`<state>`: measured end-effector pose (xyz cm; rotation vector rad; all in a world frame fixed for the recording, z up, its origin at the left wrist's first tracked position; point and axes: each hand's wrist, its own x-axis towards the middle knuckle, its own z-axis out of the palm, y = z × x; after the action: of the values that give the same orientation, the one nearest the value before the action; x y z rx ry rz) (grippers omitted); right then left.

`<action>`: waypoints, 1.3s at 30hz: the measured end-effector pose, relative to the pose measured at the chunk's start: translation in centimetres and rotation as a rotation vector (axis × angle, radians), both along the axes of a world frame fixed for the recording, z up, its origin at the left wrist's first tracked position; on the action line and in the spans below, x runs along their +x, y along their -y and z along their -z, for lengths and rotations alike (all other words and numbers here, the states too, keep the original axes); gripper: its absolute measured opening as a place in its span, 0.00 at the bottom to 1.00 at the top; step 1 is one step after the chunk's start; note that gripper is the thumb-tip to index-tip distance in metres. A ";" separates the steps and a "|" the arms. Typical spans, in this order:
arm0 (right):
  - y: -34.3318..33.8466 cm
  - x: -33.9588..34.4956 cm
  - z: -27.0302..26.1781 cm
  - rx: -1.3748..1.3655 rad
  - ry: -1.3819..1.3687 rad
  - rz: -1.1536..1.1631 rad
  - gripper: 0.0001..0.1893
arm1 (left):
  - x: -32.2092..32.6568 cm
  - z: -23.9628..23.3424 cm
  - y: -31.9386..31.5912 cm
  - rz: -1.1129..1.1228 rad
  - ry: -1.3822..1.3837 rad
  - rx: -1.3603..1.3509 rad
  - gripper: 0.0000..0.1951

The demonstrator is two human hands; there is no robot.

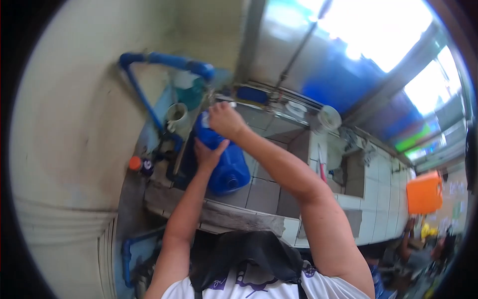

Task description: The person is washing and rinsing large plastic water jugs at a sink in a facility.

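A blue plastic jerrycan (233,164) lies tilted in a grey-tiled sink basin (263,190), its round opening facing me. My left hand (210,152) is around the jerrycan's side, thumb spread over the top. At its far end my right hand (226,119) is curled, beneath the mouth of a blue pipe (201,70); the fingertips are partly hidden, and I cannot tell what they hold. Water seems to run from the pipe just beyond the right hand. A pale mug (176,114) stands left of the jerrycan.
A bottle with an orange cap (135,163) is at the left ledge. Right of the basin are a knife with a red handle (322,168), a clear plastic tub (328,119) and a smaller sink (353,175). Farther right stand an orange jerrycan (424,192) and another person (422,258).
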<state>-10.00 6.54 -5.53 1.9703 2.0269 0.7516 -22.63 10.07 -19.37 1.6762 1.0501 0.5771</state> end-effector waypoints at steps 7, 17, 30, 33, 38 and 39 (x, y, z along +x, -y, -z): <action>6.7 2.5 3.1 0.483 -0.630 0.480 0.07 | 0.4 -0.1 -6.2 0.214 0.008 -0.029 0.67; 28.4 8.3 10.9 0.904 -0.681 1.209 0.08 | 6.2 -10.7 -5.6 0.518 -0.392 0.982 0.32; 27.4 0.1 12.8 0.453 -1.527 0.659 0.33 | 6.1 -8.8 -0.3 0.786 -0.483 1.000 0.19; 26.9 -1.1 15.1 0.024 -2.077 0.689 0.48 | 5.1 -12.9 4.8 0.895 -0.253 1.051 0.16; 27.0 7.2 10.8 0.583 -2.277 0.930 0.57 | 1.1 -24.1 6.9 0.694 0.108 1.072 0.16; 26.8 10.5 11.3 0.899 -2.222 0.807 0.51 | -0.7 -24.8 5.4 0.675 0.112 1.088 0.11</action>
<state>0.47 -20.31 -16.82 4.2975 0.0533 -1.8388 -23.37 4.68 5.47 2.7035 -0.0521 0.8255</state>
